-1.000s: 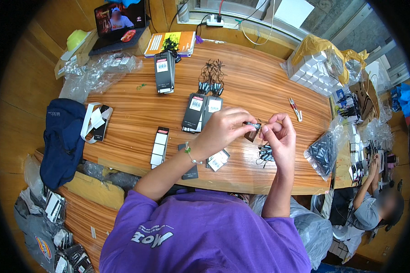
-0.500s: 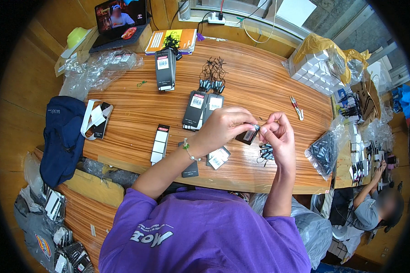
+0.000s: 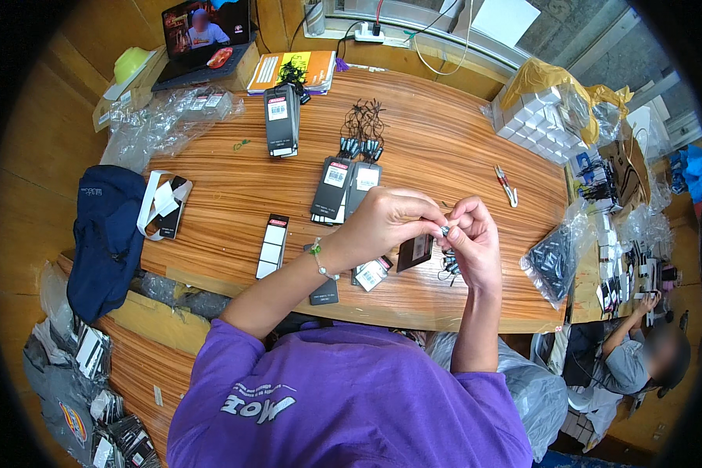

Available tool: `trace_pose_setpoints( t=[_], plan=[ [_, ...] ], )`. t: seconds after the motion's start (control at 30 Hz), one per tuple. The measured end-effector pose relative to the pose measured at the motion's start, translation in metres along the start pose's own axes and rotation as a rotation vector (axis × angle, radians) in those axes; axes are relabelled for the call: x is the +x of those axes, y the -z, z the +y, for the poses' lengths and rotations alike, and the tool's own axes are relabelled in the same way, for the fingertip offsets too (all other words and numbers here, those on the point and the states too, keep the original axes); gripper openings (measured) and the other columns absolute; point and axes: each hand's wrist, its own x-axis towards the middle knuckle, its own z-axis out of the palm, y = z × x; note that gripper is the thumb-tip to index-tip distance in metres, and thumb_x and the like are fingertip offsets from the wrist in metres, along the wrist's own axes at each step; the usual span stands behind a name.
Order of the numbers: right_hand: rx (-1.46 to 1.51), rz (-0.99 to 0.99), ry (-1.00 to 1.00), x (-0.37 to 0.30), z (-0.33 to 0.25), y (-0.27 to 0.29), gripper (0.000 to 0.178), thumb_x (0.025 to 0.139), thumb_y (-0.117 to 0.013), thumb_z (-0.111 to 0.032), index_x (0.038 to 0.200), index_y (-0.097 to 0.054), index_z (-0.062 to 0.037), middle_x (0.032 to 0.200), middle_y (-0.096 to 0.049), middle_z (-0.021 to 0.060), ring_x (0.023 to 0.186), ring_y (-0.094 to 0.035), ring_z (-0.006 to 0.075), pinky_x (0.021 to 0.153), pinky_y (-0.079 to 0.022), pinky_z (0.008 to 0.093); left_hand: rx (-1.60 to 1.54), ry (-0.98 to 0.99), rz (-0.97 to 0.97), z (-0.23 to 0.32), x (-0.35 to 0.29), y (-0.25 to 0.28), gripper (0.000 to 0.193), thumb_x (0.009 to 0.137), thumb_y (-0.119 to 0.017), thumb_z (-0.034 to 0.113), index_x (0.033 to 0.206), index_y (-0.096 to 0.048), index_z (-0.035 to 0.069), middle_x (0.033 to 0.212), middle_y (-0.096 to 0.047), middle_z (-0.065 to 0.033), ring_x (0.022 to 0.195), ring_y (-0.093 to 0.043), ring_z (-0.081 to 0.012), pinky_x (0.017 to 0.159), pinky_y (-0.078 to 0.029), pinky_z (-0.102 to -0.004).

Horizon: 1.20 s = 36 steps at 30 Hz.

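Note:
My left hand (image 3: pixel 398 220) and my right hand (image 3: pixel 476 242) meet above the near part of the table, fingertips pinched together. Between them is a small hang tag string (image 3: pixel 444 231) with a shiny plastic end, mostly covered by the fingers. A dark hang tag (image 3: pixel 415 252) dangles just below the fingertips. Under my right hand lies a bunch of similar strings (image 3: pixel 449 267), partly hidden. Stacks of dark tags with white labels (image 3: pixel 332 183) rest beyond my left hand, their strings (image 3: pixel 363 125) spread behind them. Other tags (image 3: pixel 372 273) lie beside my left wrist.
Red-handled snips (image 3: pixel 506 186) lie to the right, near a plastic bag of dark strings (image 3: pixel 550 261). White boxes (image 3: pixel 542 117) stand at the far right. Another tag stack (image 3: pixel 281 125) and a laptop (image 3: pixel 204 39) sit at the back left. A co-worker (image 3: pixel 632 359) sits at right.
The fingertips of both hands have come closer together over the string. The dangling tag has swung left and downward and shows more of its face.

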Motion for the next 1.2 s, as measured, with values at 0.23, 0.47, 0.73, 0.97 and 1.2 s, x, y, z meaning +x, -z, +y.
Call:
trace_pose_setpoints(
  t=[0.23, 0.47, 0.73, 0.97, 1.2],
  plan=[
    [-0.23, -0.043, 0.015, 0.003, 0.004, -0.002, 0.027, 0.092, -0.049, -0.027, 0.09, -0.058, -0.0014, 0.082, -0.057, 0.0014, 0.078, -0.052, 0.0102, 0.075, -0.041, 0.0236, 0.224, -0.087, 0.077, 0.002, 0.012, 0.007, 0.011, 0.074, -0.066, 0.008, 0.082, -0.067, 0.0, 0.079, -0.066, -0.0077, 0.074, -0.062, -0.0204, 0.067, -0.049, -0.0285],
    [0.093, 0.157, 0.066, 0.013, 0.003, -0.008, 0.032, 0.092, -0.047, -0.03, 0.073, -0.048, -0.0052, 0.074, -0.047, 0.0031, 0.071, -0.042, 0.012, 0.065, -0.036, 0.0244, 0.249, -0.051, 0.147, -0.01, -0.009, -0.016, 0.047, 0.08, -0.065, 0.025, 0.113, -0.042, 0.003, 0.108, -0.048, -0.0132, 0.107, -0.046, -0.0253, 0.094, -0.034, -0.037],
    [0.153, 0.209, 0.16, 0.02, 0.012, -0.019, 0.025, 0.093, -0.046, -0.025, 0.08, -0.051, -0.0038, 0.082, -0.045, 0.0023, 0.075, -0.041, 0.01, 0.069, -0.034, 0.0231, -0.377, 0.367, 0.139, -0.016, -0.02, -0.034, 0.038, 0.085, -0.053, -0.003, 0.119, -0.038, 0.003, 0.09, -0.061, -0.0075, 0.082, -0.057, -0.0084, 0.071, -0.046, -0.021],
    [0.371, 0.156, 0.12, 0.034, 0.017, -0.015, 0.021, 0.092, -0.047, -0.022, 0.084, -0.051, -0.0034, 0.088, -0.046, 0.0059, 0.08, -0.043, 0.0139, 0.073, -0.036, 0.0255, -0.338, 0.415, 0.094, -0.021, -0.024, -0.02, 0.032, 0.085, -0.053, -0.002, 0.116, -0.046, 0.0, 0.097, -0.06, -0.007, 0.086, -0.057, -0.0077, 0.074, -0.047, -0.021],
    [0.5, 0.027, 0.088, 0.06, 0.02, -0.014, 0.019, 0.093, -0.045, -0.022, 0.088, -0.048, -0.0037, 0.076, -0.046, 0.0063, 0.075, -0.044, 0.0165, 0.072, -0.038, 0.0293, -0.35, 0.416, 0.123, -0.026, -0.028, -0.007, 0.032, 0.083, -0.055, -0.002, 0.115, -0.051, 0.001, 0.095, -0.059, -0.0033, 0.083, -0.057, -0.0064, 0.072, -0.047, -0.0202]
  ],
)
